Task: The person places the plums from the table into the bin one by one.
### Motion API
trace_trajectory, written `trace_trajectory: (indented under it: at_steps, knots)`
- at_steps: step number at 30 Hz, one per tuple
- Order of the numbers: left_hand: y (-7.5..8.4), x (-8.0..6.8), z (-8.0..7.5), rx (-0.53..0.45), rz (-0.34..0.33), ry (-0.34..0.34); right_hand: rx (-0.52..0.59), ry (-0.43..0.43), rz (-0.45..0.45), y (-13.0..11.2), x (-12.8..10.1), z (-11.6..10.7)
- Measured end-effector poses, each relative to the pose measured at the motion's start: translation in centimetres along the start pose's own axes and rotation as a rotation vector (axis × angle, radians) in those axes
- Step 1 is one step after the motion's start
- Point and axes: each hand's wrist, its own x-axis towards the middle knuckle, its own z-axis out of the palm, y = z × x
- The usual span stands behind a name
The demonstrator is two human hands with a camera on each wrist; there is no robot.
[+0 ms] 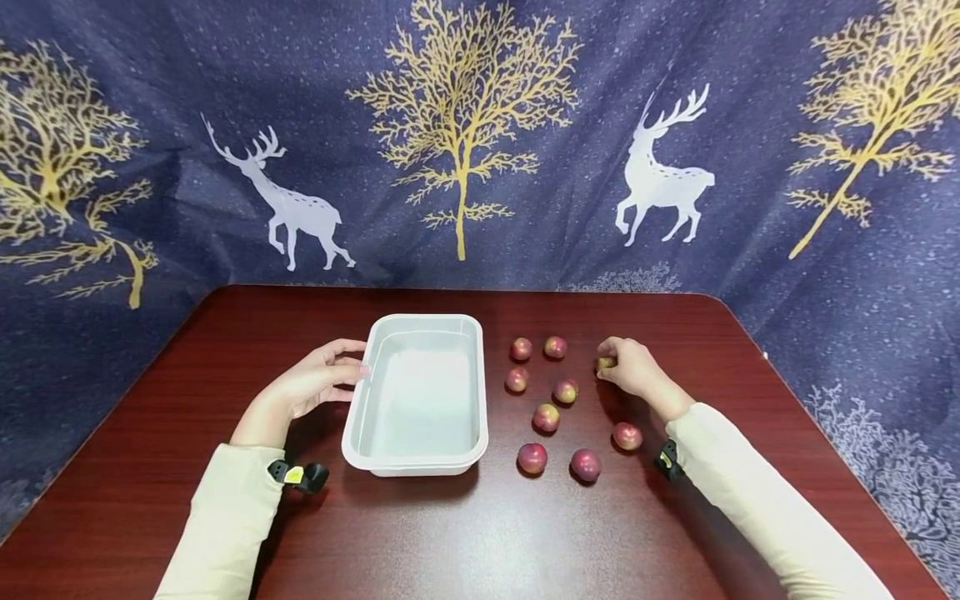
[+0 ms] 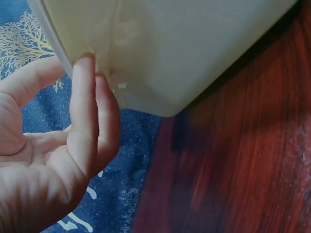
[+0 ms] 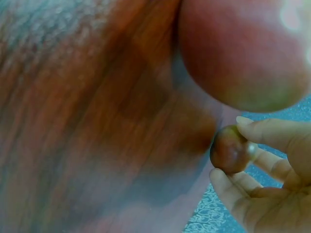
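A white plastic tub [image 1: 416, 461] stands near the middle of the table. My left hand [image 1: 318, 379] holds its left rim, with fingers against the outer wall in the left wrist view. On the right side of the table my right hand [image 1: 633, 367] pinches a small plum [image 3: 232, 149] between thumb and fingers. That plum is mostly hidden by the hand in the head view. Several red and yellow-green plums lie loose between tub and right hand, among them one plum [image 1: 546, 418] in the middle of the group. Another plum [image 1: 627, 436] sits close to the right wrist.
The dark red wooden table [image 1: 480, 550] has its far edge against a blue cloth [image 1: 525, 258] printed with deer and trees. A large blurred plum [image 3: 248, 53] looms close to the right wrist camera. Each wrist wears a black strap.
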Motion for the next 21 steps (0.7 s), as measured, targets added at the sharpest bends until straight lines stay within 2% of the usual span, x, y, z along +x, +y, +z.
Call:
trace_trajectory:
  at_steps: [7, 21]
  knots:
    - [0.0, -0.1, -0.1, -0.021, 0.022, -0.012, 0.027, 0.016, 0.015, -0.2, -0.1, -0.5]
    - [-0.6, -0.2, -0.3, -0.056, 0.019, -0.023, 0.068, 0.014, 0.043, -1.0, -0.2, -1.5]
